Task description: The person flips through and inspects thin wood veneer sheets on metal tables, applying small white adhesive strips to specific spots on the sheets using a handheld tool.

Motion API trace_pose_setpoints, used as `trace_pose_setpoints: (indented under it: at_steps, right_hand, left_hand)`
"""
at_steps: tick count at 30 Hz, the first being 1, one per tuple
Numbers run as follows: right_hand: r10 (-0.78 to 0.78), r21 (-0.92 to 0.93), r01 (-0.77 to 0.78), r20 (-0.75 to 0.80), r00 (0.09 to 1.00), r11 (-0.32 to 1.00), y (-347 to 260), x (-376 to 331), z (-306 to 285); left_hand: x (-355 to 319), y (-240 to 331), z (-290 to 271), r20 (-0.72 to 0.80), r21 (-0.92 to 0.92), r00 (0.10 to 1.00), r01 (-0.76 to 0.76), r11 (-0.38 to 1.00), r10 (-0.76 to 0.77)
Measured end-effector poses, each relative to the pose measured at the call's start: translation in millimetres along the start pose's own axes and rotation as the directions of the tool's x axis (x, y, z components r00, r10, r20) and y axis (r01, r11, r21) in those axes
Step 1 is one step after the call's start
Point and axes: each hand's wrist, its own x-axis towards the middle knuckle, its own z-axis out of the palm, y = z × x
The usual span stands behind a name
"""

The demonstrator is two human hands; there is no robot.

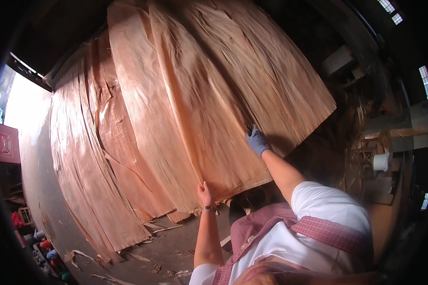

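Lg. pinkish-brn veneer shts (209,109), rippled, overlapping, w/ ragged ends

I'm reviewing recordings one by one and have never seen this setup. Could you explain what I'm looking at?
There is no machine here: a person works with their own two hands. The single picture comes from the left one of two wide fisheye cameras worn on the head, looking down, so straight edges bend and the arms enter from below.

Large, thin, brownish sheets, probably wood veneer, overlap in front of the person; what supports them is mostly hidden. Torn scraps lie on the grey floor.

The bare left hand pinches a sheet near its lower edge. The right hand, in a blue-grey glove, is at a sheet farther right; how firm its grip is, I can't tell.
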Motion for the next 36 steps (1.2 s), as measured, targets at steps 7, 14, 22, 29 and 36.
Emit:
trace_pose_setpoints:
  at_steps: [7,14,22,29,36]
  right_hand:
    - [-0.072,-0.127,0.039,-0.266,0.961,0.991,-34.8,-20.8,3.2]
    - [-0.245,0.197,0.265,-0.117,0.962,0.944,-17.2,-4.6,11.4]
    - [-0.655,0.743,0.426,0.021,0.756,0.516,-144.3,-90.3,20.9]
    - [-0.824,0.723,0.424,0.371,0.428,0.545,-256.4,-148.8,85.0]
    - [-0.721,0.591,0.420,0.501,0.478,0.689,-264.0,-179.1,56.8]
  left_hand:
    - [0.5,-2.3,-10.7,-0.018,0.139,0.998,-0.051,0.989,0.054]
    - [-8.4,-4.2,-9.8,-0.054,0.193,0.999,0.015,0.981,-0.005]
    - [-28.7,-9.2,-16.9,0.088,0.204,0.991,-0.115,0.972,0.098]
    - [-80.4,-27.6,-50.7,0.278,0.170,0.960,-0.036,0.985,-0.013]
    - [-99.0,-58.3,-34.0,-0.064,0.081,0.990,0.131,0.988,-0.126]
